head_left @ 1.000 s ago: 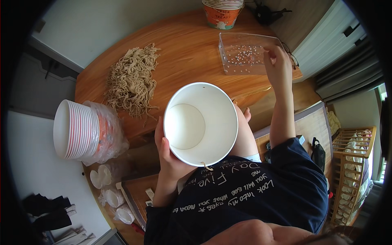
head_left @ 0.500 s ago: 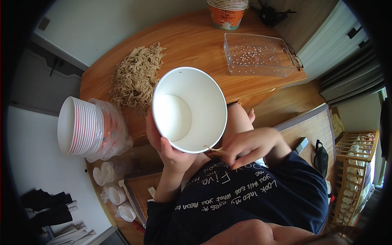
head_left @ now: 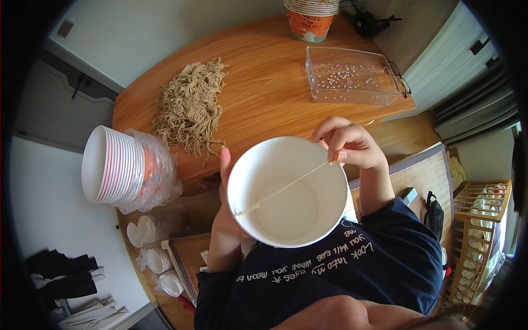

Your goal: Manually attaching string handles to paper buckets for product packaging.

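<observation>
A white paper bucket (head_left: 264,165) is tilted so that I look into its hollow. My left hand (head_left: 226,223) grips it at the left side, thumb up along the outside wall; the other fingers are hidden. A thin tan string (head_left: 286,187) runs taut across the mouth from the lower left rim to the upper right. At the right rim my right hand (head_left: 349,144) pinches the string's end between thumb and fingers. Beyond the bucket, on the table, lies a tangled heap of tan cut strings (head_left: 190,107).
A clear plastic tray (head_left: 352,98) with small pale beads stands on the wooden table (head_left: 264,71). Orange-printed buckets (head_left: 311,27) are stacked at the far edge. To the left lies a plastic-wrapped stack of white buckets (head_left: 110,165), above several clear-wrapped round items (head_left: 158,261).
The bucket has moved right and nearer to me. My right hand has gone from the lower rim up to the right rim, drawing the string across the mouth.
</observation>
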